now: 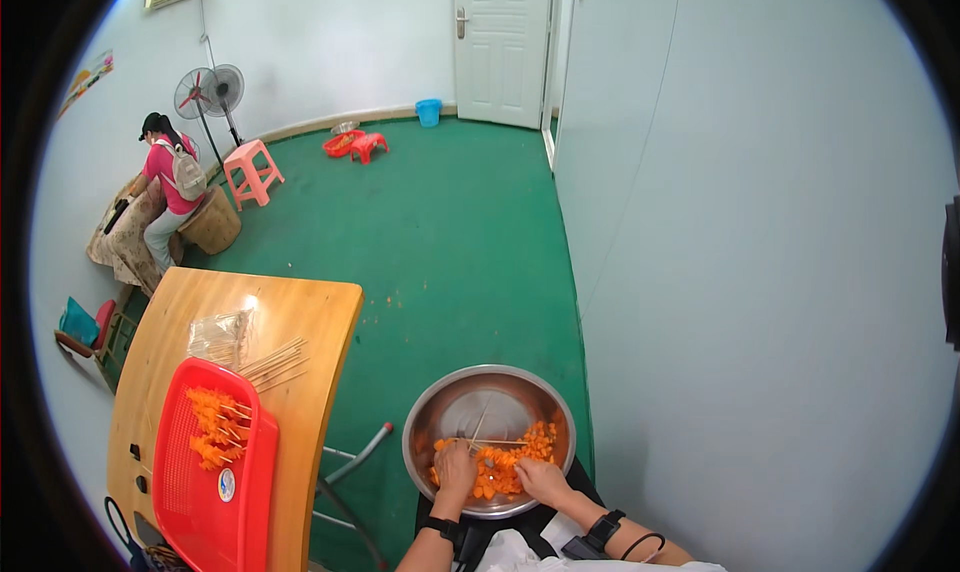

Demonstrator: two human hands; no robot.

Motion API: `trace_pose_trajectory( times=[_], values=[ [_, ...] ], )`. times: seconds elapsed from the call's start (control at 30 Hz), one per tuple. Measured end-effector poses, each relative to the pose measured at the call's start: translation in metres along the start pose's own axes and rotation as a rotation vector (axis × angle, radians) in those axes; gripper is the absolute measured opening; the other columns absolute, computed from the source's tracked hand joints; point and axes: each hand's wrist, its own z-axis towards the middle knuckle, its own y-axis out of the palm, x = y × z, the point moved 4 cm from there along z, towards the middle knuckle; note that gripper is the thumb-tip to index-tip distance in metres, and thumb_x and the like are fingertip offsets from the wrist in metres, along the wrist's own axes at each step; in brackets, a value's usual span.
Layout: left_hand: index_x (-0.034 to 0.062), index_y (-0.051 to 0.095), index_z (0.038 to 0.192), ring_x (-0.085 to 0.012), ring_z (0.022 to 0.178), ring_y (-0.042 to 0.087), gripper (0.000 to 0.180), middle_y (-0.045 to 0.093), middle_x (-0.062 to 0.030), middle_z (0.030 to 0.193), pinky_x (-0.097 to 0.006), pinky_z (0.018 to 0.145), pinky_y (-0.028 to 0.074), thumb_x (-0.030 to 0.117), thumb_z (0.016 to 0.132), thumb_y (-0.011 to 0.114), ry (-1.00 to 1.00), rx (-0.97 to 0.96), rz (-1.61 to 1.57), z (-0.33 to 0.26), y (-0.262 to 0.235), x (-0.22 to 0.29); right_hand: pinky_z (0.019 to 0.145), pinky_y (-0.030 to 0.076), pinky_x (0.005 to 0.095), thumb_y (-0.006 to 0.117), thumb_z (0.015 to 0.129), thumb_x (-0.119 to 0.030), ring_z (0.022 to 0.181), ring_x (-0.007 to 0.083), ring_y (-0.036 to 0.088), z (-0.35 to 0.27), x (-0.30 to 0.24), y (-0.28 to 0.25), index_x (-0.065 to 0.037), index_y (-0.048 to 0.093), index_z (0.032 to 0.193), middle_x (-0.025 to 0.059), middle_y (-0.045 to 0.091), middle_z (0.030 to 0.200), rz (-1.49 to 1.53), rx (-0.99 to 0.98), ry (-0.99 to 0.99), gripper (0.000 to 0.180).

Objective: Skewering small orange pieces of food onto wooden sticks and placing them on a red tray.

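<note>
A wide steel basin (420, 402) rests on my lap, with small orange food pieces (538, 440) heaped in its near and right side. Over the pieces, my left hand (457, 467) is closed around thin wooden skewers (500, 442); one points right and another points up the basin wall. To its right, my right hand (540, 480) is closed with its fingertips down at the orange pieces. What lies between those fingertips is too small to make out.
On the wooden table (310, 317) at left, a red basket (265, 452) holds filled orange skewers (215, 422). Bare sticks (275, 364) and a clear bag (215, 334) lie behind it. A seated person (175, 187), pink stool (252, 172) and fans (228, 87) are far left. A wall (740, 272) rises at right.
</note>
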Motion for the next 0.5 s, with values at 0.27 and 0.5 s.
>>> trace_pose_trajectory(
  times=[0.27,0.5],
  values=[
    [0.0054,0.060,0.076,-0.0319,0.079,0.055,0.009,0.056,-0.0136,0.080,-0.043,0.069,0.042,0.007,0.069,0.055,0.047,0.204,-0.051,-0.003,-0.002,-0.002,0.065,0.046,0.0460,0.045,0.086,-0.025,0.073,0.0377,0.058,-0.005,-0.005,-0.005,-0.003,0.054,0.082,0.0209,0.060,0.075,-0.132,-0.094,0.078,0.024],
    [0.0047,0.063,0.078,-0.0310,0.081,0.059,0.014,0.060,-0.0135,0.082,-0.043,0.068,0.046,0.009,0.073,0.051,-0.048,0.037,0.032,-0.005,0.004,-0.022,0.060,0.046,0.0477,0.046,0.086,-0.024,0.066,0.0387,0.058,-0.024,-0.020,-0.003,-0.004,0.054,0.080,0.0207,0.059,0.068,-0.178,0.003,-0.108,0.023]
  ],
)
